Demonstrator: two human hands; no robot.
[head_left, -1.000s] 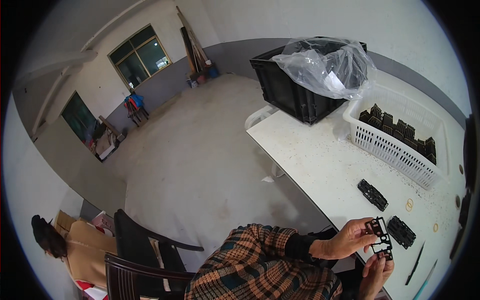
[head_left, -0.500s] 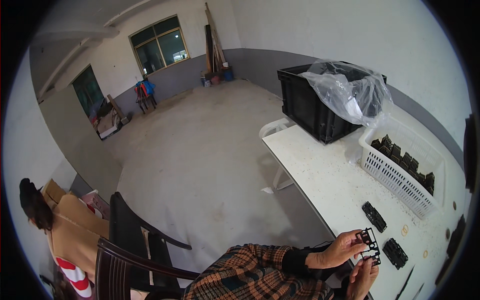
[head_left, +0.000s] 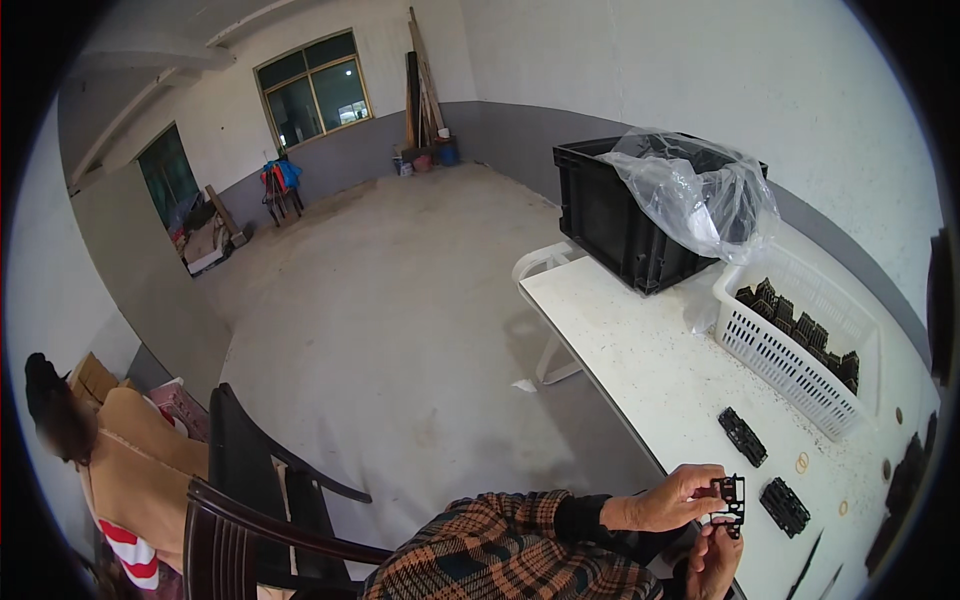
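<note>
- Left hand [head_left: 665, 502] pinches the black frame [head_left: 740, 500] at ten o'clock; right hand [head_left: 712, 562] pinches its six-o'clock end.
- Frame hangs at nine o'clock from the nearer block [head_left: 785, 507].
- Straighter than a moment ago: apparently being turned.

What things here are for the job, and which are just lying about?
Probably the job:
- black frame, held by left hand and right hand
- two black parts
- white basket of dark pieces

Seemingly just lying about:
- dark chair
- leaning planks
- white scrap
</note>
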